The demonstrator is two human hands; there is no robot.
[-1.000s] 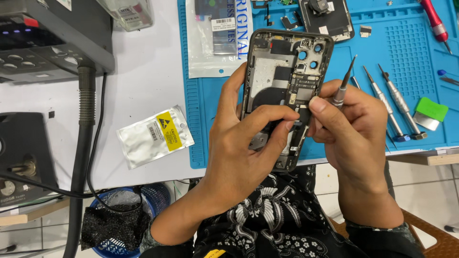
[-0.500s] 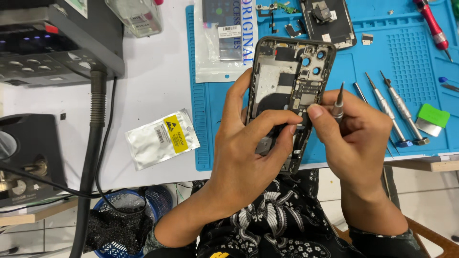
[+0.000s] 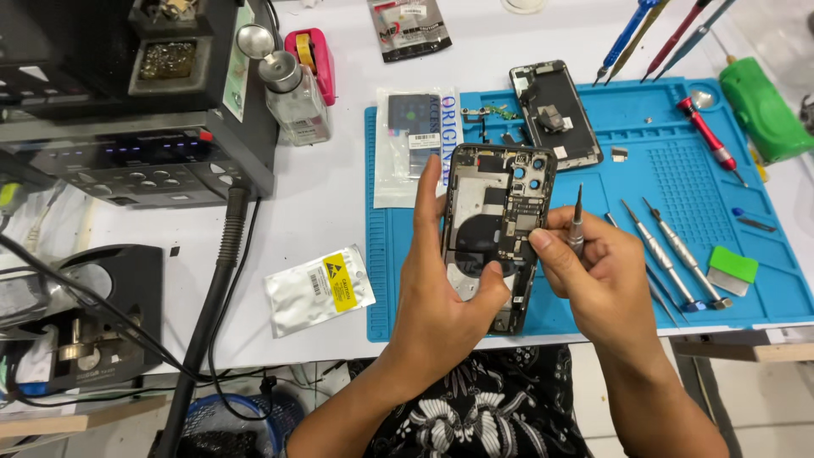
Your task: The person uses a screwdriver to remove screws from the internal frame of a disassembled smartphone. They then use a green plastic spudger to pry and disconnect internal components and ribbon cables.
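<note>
Hidden: the lower part of the opened phone (image 3: 496, 222) is covered by the left hand (image 3: 445, 293); the screwdriver's tip is behind the right fingers.
Left hand: it grips the phone, thumb on the inner parts, index finger along the left edge.
Right hand (image 3: 598, 276): closed around a thin grey screwdriver (image 3: 577, 222), pointing up.
Phone: above the blue mat (image 3: 678, 182), touching both hands.

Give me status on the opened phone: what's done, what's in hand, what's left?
Done: the black screen panel is off, lying on the blue work mat. In hand: the left hand holds the opened dark phone body, boards exposed; the right hand holds a thin grey screwdriver beside it. Left: the internals remain in the frame and the panel is not refitted.
</note>
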